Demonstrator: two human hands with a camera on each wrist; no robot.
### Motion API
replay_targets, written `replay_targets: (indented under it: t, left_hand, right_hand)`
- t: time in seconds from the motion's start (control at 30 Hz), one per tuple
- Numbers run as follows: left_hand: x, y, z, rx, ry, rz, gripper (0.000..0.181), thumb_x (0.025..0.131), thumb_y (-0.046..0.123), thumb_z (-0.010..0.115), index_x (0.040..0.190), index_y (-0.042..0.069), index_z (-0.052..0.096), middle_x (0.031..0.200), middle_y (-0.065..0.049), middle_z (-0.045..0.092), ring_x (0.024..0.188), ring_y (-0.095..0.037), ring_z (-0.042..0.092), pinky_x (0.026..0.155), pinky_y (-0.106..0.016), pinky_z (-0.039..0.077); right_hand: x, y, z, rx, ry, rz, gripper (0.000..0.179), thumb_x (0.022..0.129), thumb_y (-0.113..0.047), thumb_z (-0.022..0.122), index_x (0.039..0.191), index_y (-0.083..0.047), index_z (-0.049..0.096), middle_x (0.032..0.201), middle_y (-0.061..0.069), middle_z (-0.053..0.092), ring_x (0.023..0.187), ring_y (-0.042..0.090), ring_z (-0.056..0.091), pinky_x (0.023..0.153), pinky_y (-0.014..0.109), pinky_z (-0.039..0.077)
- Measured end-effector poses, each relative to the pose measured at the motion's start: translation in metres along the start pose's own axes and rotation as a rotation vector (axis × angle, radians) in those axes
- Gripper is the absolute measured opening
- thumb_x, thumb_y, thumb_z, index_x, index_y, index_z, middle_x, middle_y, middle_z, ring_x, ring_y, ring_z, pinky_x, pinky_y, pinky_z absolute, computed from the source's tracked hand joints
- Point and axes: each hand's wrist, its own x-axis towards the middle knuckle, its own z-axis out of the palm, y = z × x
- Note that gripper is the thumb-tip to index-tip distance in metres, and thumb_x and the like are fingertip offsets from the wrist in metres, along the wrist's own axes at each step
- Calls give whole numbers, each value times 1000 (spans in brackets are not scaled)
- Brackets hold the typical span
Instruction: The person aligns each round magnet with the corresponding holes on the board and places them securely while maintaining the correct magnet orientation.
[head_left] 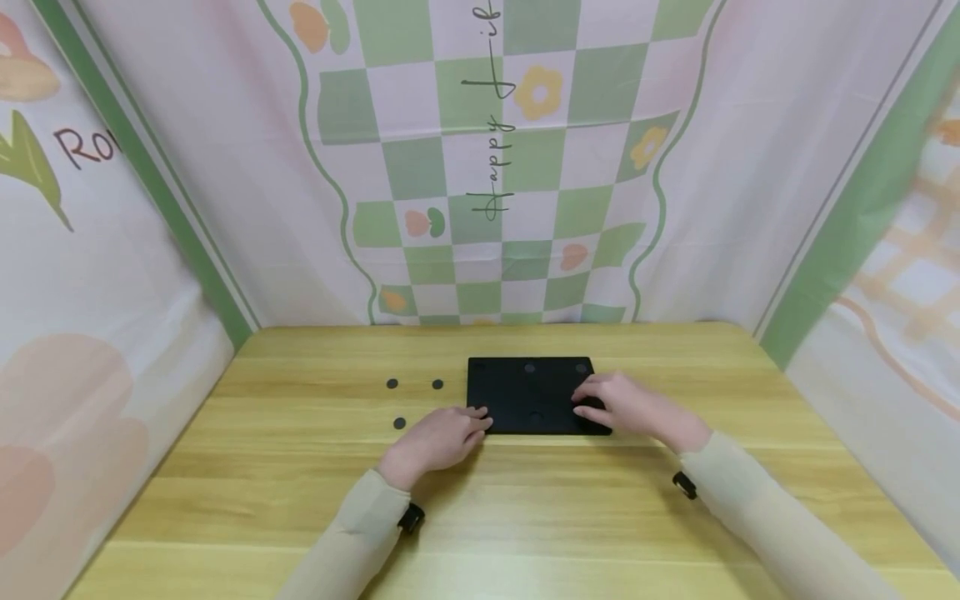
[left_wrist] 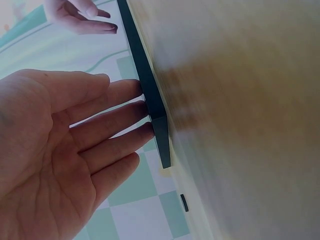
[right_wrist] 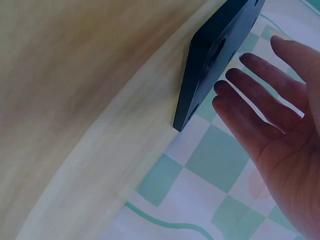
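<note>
While the thin black board (head_left: 517,396) lies flat, slightly below and right of the head frame's centre, the left hand (head_left: 441,439) rests its nearly straight fingertips on the lower left corner, gripping nothing. Over the board's right part, the right hand (head_left: 626,406) has spread, slightly bent fingers, with nothing between them. The board is probably light, stiff and rather slippery; its side edges seem best for holding. Three dark discs (head_left: 400,423), left of it, look hard and thin, better pinched by their rims.

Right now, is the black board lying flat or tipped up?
Flat: the black board shows its broad face upward, and both wrist views show its edge along the table.
</note>
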Motion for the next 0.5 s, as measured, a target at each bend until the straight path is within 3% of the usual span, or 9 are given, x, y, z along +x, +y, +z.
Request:
replay_targets:
  t: [0.3, 0.5]
  left_hand:
    - [-1, 0, -1, -7, 3, 5, 36, 101, 24, 45, 134, 13, 56, 142, -5, 49, 131, -24, 47, 108, -38, 40]
    - [-1, 0, -1, -12, 3, 3, 36, 101, 24, 45, 134, 13, 56, 142, -5, 49, 131, -24, 47, 107, -39, 41]
  right_hand:
    - [-10, -6, 4, -4, 6, -23, 21, 89, -16, 66, 101, 1, 71, 98, 13, 70, 89, 26, 68, 75, 38, 57]
    - [-14, -8, 5, 4, -17, 14, 26, 89, -17, 66, 106, 2, 70, 106, 20, 69, 97, 31, 67, 81, 42, 56]
